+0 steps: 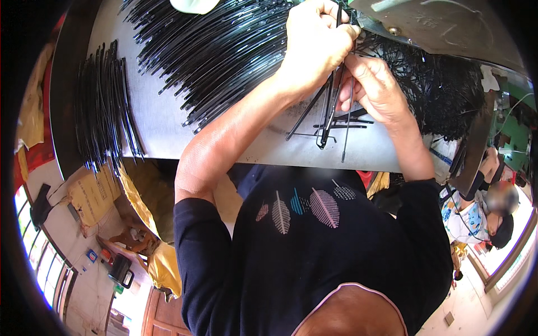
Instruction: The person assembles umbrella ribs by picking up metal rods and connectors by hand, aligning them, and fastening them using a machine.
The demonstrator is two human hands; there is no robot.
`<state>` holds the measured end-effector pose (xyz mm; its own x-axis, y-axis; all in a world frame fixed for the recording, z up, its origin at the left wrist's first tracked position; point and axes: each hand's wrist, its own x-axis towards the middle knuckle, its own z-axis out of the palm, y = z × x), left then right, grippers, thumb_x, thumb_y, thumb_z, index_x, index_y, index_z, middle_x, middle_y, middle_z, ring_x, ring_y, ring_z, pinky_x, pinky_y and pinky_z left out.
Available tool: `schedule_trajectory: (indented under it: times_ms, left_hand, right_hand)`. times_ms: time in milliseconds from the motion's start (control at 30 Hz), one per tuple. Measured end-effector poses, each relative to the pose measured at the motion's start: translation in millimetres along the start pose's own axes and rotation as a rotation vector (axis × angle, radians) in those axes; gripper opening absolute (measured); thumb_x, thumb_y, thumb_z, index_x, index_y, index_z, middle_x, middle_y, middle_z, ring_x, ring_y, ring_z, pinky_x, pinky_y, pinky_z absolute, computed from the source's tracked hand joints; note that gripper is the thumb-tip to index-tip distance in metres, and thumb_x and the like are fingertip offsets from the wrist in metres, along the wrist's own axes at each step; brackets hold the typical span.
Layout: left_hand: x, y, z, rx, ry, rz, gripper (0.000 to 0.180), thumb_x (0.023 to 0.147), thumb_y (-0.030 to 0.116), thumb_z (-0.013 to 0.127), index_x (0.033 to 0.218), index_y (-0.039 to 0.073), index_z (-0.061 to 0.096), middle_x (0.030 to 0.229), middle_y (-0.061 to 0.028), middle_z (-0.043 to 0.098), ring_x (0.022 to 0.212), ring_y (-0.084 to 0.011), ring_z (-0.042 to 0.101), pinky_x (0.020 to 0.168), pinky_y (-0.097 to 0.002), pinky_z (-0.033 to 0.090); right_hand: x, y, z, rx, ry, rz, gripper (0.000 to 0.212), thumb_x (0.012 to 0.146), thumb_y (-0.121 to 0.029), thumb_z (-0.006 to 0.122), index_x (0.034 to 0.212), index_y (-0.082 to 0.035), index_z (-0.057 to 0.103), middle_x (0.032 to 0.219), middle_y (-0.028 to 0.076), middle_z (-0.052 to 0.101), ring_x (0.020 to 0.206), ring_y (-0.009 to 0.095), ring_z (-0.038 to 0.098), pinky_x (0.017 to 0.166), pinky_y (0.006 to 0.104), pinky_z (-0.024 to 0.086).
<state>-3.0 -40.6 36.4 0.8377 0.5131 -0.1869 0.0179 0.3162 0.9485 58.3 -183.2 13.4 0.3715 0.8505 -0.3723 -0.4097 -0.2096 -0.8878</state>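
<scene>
My left hand is closed near the top middle, its fingers pinching the upper part of several thin black rods that look like umbrella ribs. Just below and to the right, my right hand is closed too, thumb and fingers on a slender rod that points down toward me. Under the hands a few loose rods lie crossed on the pale worktable. Left of my left hand spreads a wide pile of similar rods, laid side by side. The exact contact of my fingertips is partly hidden.
At the table's left end lies another bundle of rods, overhanging the edge. A dense tangle of thin black pieces fills the right side, beneath a metal panel. A pale green-white object sits at the top. Another person is at far right.
</scene>
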Motion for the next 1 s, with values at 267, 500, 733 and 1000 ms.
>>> schedule_trajectory:
  times_ms: [267, 500, 733, 1000]
  left_hand:
    - [14, 4, -11, -0.041, -0.234, -0.172, 0.013, 0.079, -0.001, 0.051, 0.066, 0.002, 0.052, 0.052, -0.0029, 0.050, 0.040, -0.0083, 0.044, 0.037, -0.0208, 0.032]
    - [16, 2, -14, -0.017, -0.286, -0.139, 0.014, 0.077, -0.001, 0.051, 0.064, 0.000, 0.057, 0.052, -0.0061, 0.054, 0.042, -0.0103, 0.048, 0.041, -0.0214, 0.037]
    - [7, 10, -64, 0.321, -0.233, 0.044, 0.025, 0.083, 0.019, 0.061, 0.103, 0.005, 0.058, 0.070, -0.0024, 0.061, 0.057, -0.0053, 0.052, 0.053, -0.0175, 0.040]
    - [-18, 41, -183, 1.983, 0.617, 0.738, 0.036, 0.078, 0.026, 0.068, 0.112, 0.015, 0.062, 0.087, -0.0136, 0.066, 0.075, -0.0239, 0.061, 0.080, -0.0341, 0.046]
  right_hand:
    - [-20, -19, -19, -0.658, 0.078, -0.140, 0.024, 0.090, -0.020, 0.054, 0.090, 0.002, 0.064, 0.073, 0.007, 0.063, 0.062, 0.013, 0.062, 0.058, 0.0230, 0.050]
    - [-64, 5, -26, -1.265, 0.138, -0.451, 0.014, 0.074, 0.002, 0.064, 0.087, -0.001, 0.066, 0.079, 0.008, 0.061, 0.066, 0.020, 0.061, 0.058, 0.0280, 0.047]
    - [-61, 7, -25, -1.382, 0.193, -0.347, 0.014, 0.071, -0.008, 0.065, 0.076, -0.004, 0.052, 0.074, 0.007, 0.054, 0.064, 0.022, 0.058, 0.057, 0.0339, 0.046]
    - [-46, 15, -25, -1.068, 0.252, -0.369, 0.012, 0.069, -0.003, 0.066, 0.077, -0.004, 0.057, 0.072, 0.001, 0.054, 0.048, 0.007, 0.044, 0.045, 0.0225, 0.035]
